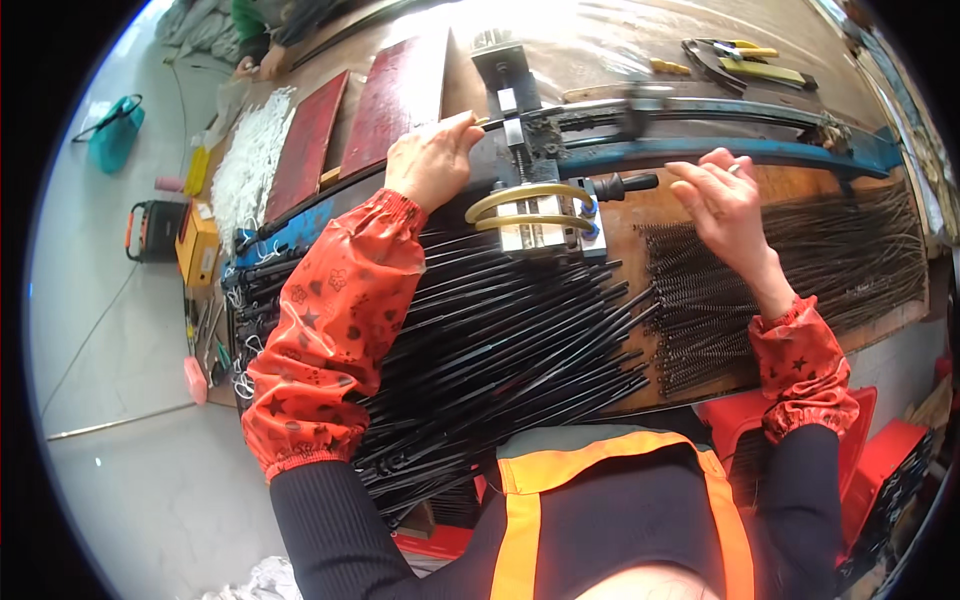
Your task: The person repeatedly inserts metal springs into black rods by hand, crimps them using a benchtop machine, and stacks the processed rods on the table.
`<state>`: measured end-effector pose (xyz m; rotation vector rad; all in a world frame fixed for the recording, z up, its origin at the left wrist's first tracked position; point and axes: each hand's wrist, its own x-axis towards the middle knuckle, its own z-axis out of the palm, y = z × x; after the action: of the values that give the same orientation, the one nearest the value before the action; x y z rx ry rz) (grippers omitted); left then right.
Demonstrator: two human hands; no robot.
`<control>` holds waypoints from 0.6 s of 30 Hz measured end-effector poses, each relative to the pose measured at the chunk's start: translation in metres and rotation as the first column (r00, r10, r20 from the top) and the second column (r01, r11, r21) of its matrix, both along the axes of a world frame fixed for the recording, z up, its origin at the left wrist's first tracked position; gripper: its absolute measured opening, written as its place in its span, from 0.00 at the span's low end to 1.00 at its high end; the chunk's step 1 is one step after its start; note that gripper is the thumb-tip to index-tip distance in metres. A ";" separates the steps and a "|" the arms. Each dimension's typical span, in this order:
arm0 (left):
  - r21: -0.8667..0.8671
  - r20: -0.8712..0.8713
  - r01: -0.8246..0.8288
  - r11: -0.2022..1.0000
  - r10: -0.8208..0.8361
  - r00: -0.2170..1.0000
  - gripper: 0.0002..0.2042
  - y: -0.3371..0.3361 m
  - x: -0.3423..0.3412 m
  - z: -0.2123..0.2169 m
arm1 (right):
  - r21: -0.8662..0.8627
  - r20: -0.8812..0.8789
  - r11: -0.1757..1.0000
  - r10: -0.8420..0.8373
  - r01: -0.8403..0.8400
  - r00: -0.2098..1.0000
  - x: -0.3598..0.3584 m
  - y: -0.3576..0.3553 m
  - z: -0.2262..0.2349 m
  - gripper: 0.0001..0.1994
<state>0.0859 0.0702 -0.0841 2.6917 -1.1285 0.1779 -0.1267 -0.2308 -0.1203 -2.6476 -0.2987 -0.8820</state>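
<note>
My left hand (432, 162) is closed, its thumb and fingers pinched beside a metal clamping fixture (515, 135). A thin black rod (300, 212) runs leftward from under that hand; its grip is partly hidden. My right hand (722, 205) is raised with bent, parted fingers, right of the fixture's black handle (628, 184) and apart from it. A small pale spot shows at its fingers, too small to name. Yellowish hoses (530, 192) loop over the fixture's metal block (530, 235). Many black rods (480, 330) lie in a pile below it.
Thin coiled springs (780, 290) lie spread on the wooden board at right. Blue rail (700, 152) extends rightward. Dark red boards (400, 95), white pieces (252, 155) and pliers (765, 70) lie farther back. Red bins (880, 470) stand low right. Another person's hand (272, 62) shows far left.
</note>
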 end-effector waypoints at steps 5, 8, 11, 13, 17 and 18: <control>-0.026 -0.012 0.006 1.000 -0.006 1.000 0.14 0.005 0.001 -0.007 | 0.140 -0.093 0.988 0.084 -0.070 0.992 0.010 0.021 -0.008 0.15; 0.000 0.069 0.004 1.000 -0.004 0.998 0.13 0.008 0.002 -0.014 | 0.268 -0.108 0.953 0.172 -0.138 0.979 0.017 0.024 -0.017 0.10; -0.049 0.175 0.064 0.997 -0.055 0.983 0.09 0.012 0.010 -0.025 | 0.369 -0.098 0.919 0.187 -0.139 0.977 0.020 0.027 -0.029 0.07; -0.018 0.261 0.086 0.996 -0.078 0.962 0.09 0.002 0.009 -0.022 | 0.353 -0.027 0.925 0.163 -0.143 0.986 0.028 0.019 -0.034 0.08; -0.057 0.447 0.315 0.947 -0.258 0.856 0.07 0.002 0.023 -0.031 | 0.078 -0.432 0.996 0.078 -0.049 0.899 0.004 0.007 -0.012 0.13; 0.009 0.483 0.291 0.957 -0.259 0.836 0.07 0.004 0.030 -0.029 | 0.060 -0.420 0.984 0.178 -0.168 0.890 -0.013 0.005 -0.011 0.16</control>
<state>0.1164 0.0741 -0.1130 2.4481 -1.5975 0.8571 -0.1402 -0.2253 -0.1314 -2.6521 -0.4014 -0.2371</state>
